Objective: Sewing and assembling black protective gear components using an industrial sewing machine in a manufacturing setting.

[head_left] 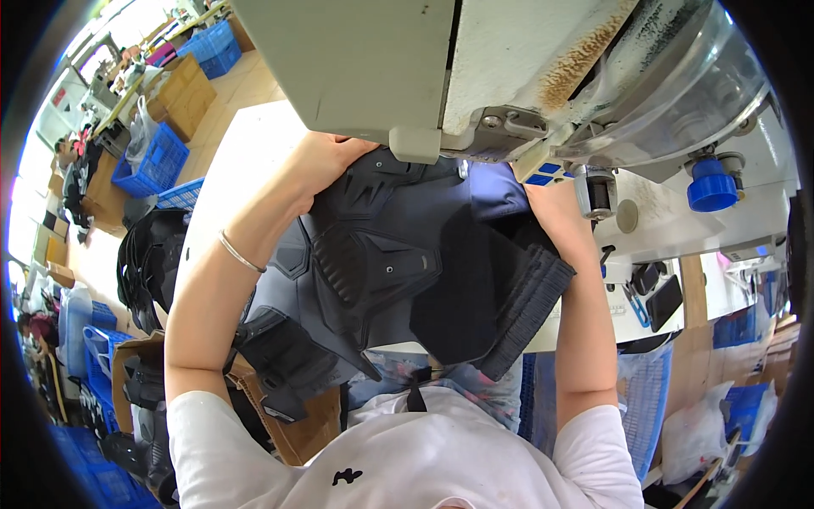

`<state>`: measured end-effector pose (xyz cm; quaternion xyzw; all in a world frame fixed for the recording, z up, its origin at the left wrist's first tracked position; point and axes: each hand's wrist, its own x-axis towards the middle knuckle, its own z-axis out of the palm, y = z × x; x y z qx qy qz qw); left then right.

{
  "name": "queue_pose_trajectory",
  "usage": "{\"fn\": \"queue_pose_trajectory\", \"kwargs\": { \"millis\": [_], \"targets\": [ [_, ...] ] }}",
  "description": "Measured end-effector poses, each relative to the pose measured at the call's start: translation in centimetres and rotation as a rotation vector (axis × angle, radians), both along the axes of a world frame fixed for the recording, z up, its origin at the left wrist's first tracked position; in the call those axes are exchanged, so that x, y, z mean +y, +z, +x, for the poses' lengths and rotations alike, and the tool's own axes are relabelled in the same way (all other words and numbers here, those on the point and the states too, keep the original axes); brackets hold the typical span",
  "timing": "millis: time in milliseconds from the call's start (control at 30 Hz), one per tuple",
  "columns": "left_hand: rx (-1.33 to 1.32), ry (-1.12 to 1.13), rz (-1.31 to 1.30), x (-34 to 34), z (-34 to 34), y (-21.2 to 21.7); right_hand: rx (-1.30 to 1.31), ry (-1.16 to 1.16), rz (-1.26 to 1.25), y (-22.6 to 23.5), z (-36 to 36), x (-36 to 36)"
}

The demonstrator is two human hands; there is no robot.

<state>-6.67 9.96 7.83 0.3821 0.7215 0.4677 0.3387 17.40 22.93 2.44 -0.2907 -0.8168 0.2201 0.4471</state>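
Note:
A dark padded piece with moulded black plates (377, 270) lies across the white machine table and hangs over its near edge. My left hand (326, 165) grips the piece's far left edge, with thumb and fingers closed together beside the machine head. At the far right of the piece is a patch of purple-blue fabric (498, 191). My right hand (551, 208) is beside that fabric, its fingers hidden under the machine. A ribbed black band (530, 312) runs along the right side of the piece, near my right forearm. The needle area is hidden.
The sewing machine's pale head (365, 68) looms over the far side, with a clear curved cover (678, 110) and a blue knob (712, 184). A phone-like black object (664, 303) lies at right. Similar black pieces (153, 254) and a cardboard box (309, 416) are at left.

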Motion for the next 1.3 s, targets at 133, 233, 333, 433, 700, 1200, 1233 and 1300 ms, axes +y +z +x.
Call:
{"fn": "queue_pose_trajectory", "kwargs": {
  "millis": [133, 233, 333, 433, 700, 1200, 1233, 1300],
  "targets": [
    [0.002, 0.026, 0.084, 0.2, -0.6, -1.2, -0.122, -0.054, -0.018, 0.2, 1.0, -0.6],
    [-0.043, 0.033, 0.131, -0.3, -0.7, -1.1, -0.263, -0.325, 0.015, 0.4, 2.0, -3.1],
    [0.381, 0.088, -0.014, -1.3, 1.7, 2.8, 0.156, -0.417, 0.126, -0.8, 4.1, -7.6],
    [0.645, -0.016, -0.014, -2.5, -1.3, 1.1, 0.85, -0.069, -0.776, -4.4, 5.2, -12.9],
    [-0.313, -0.745, 0.11, -16.1, 13.7, -5.0, 0.973, 0.08, -1.107, -0.5, 3.6, -16.3],
    [0.762, -0.284, 0.589, -7.5, 13.5, -15.4, 0.688, 0.134, -1.15, -4.6, 5.3, -13.0],
    [0.762, -0.292, 0.587, -8.1, 13.9, -14.5, 0.645, 0.141, -1.208, -3.7, 5.1, -12.8],
    [0.224, -0.273, 0.313, -10.5, 16.1, -11.9, 0.661, 0.11, -1.236, -4.1, 5.2, -12.7]
  ]
}}
